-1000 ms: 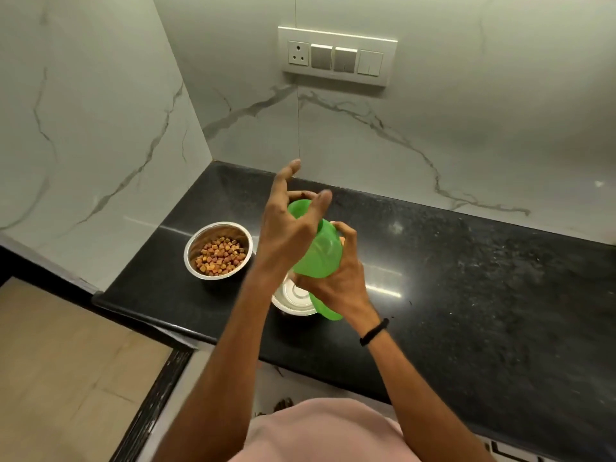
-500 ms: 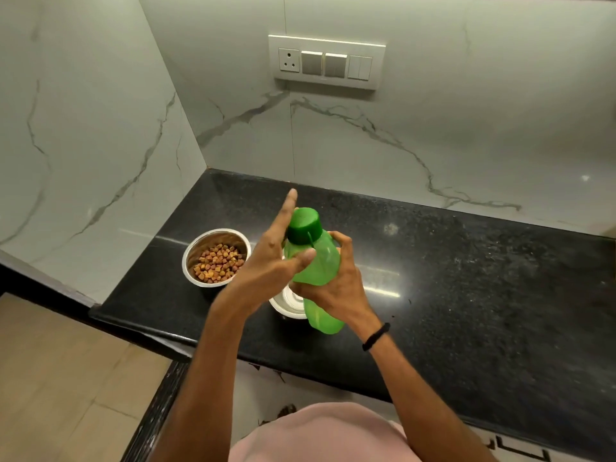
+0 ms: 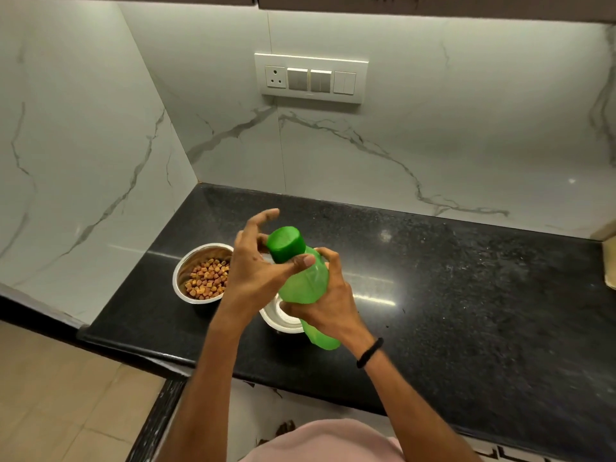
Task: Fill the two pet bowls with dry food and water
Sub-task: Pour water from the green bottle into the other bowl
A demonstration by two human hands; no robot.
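A green plastic water bottle (image 3: 305, 281) with a darker green cap (image 3: 286, 243) is held tilted over the black counter (image 3: 466, 295). My right hand (image 3: 330, 308) grips the bottle's body. My left hand (image 3: 255, 268) curls around the cap, thumb just under it and index finger raised. The cap is on the bottle. A steel bowl (image 3: 186, 261) holding brown dry food (image 3: 206, 278) stands at the left. A second steel bowl (image 3: 276, 316) sits below the bottle, mostly hidden by my hands; its contents cannot be seen.
Marble walls close in the counter's back and left sides, forming a corner. A switch panel (image 3: 311, 78) is on the back wall. A beige object (image 3: 610, 265) shows at the far right edge. The counter's front edge drops to a tiled floor (image 3: 50, 401) at the left.
My left hand lifted off the cap, opened beside it, and now curls around it again. The bottle stays in my right hand over the second bowl.
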